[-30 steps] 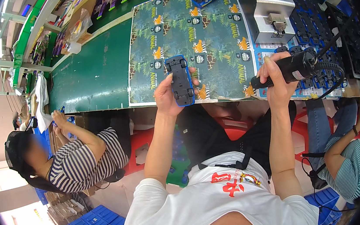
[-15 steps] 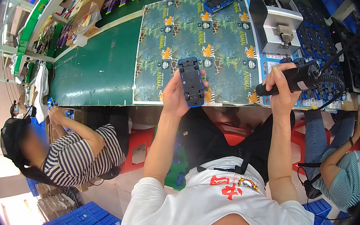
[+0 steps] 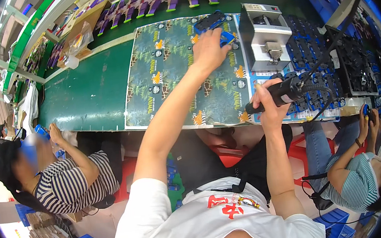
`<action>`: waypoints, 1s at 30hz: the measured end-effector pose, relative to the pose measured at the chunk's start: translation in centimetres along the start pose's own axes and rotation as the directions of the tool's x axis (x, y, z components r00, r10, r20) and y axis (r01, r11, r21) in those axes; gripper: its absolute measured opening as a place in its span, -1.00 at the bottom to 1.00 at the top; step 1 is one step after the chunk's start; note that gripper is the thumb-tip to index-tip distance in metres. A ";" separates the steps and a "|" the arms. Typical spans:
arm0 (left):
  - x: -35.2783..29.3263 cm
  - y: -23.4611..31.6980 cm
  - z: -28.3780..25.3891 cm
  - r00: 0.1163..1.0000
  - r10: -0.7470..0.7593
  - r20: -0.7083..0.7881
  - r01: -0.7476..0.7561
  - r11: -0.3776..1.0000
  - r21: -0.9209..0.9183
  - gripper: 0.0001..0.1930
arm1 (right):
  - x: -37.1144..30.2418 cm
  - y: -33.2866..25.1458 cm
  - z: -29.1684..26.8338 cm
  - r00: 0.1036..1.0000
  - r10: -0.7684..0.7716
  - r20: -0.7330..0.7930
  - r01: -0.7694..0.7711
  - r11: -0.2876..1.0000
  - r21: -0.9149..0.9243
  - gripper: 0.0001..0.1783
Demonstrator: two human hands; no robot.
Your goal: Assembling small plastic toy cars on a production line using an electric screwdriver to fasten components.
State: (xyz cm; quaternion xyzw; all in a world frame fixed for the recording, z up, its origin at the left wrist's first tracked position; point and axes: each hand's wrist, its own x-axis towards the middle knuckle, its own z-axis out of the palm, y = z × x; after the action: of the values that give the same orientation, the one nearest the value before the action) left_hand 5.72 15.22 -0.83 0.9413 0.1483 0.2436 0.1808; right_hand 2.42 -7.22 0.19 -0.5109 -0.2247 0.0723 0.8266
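At the far edge of the patterned sheet (image 3: pixel 178 92), my left hand (image 3: pixel 209 52) is closed on a blue toy car (image 3: pixel 227 38), most of it hidden under my fingers. Just beyond it lies another toy car (image 3: pixel 209 21), its dark underside facing up. My right hand (image 3: pixel 270 103) is wrapped round a black electric screwdriver (image 3: pixel 289 90), held over the sheet's near right edge. A cable runs from its back end to the right. The tool's tip points left and touches nothing I can see.
A silver machine (image 3: pixel 265 36) stands right of the sheet. Behind my right hand are rows of blue-black car parts (image 3: pixel 306 51) and a black bin (image 3: pixel 352 65). Purple toy pieces (image 3: pixel 155 2) line the far belt. Co-workers sit at left (image 3: pixel 76 177) and right (image 3: pixel 354 171).
My left hand has carried the toy car from the near edge to the far side, beside the other car. The screwdriver stays in my right hand. The whole view has shifted somewhat.
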 end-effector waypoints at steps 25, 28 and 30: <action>1.9 0.2 4.6 0.946 0.108 -0.306 -0.065 0.987 0.145 -0.48 | -5.0 -7.4 -8.0 1.000 -0.005 -0.011 0.006 0.997 0.078 -0.77; 2.6 -0.6 4.7 0.994 0.064 -0.088 -0.034 0.950 0.311 -0.49 | -5.2 -7.6 -8.4 1.000 0.018 -0.010 -0.017 0.997 0.076 -0.77; 1.4 -1.4 3.4 0.997 0.038 -0.060 -0.020 0.960 0.279 -0.50 | -5.3 -7.4 -8.9 0.999 0.013 0.040 -0.011 0.999 -0.045 -0.77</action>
State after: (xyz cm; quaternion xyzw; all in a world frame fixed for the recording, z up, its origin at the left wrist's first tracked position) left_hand 8.36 16.01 -3.66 0.9510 0.1731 0.2533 0.0380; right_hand 0.88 -19.73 1.80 -0.5291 -0.2399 0.0826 0.8097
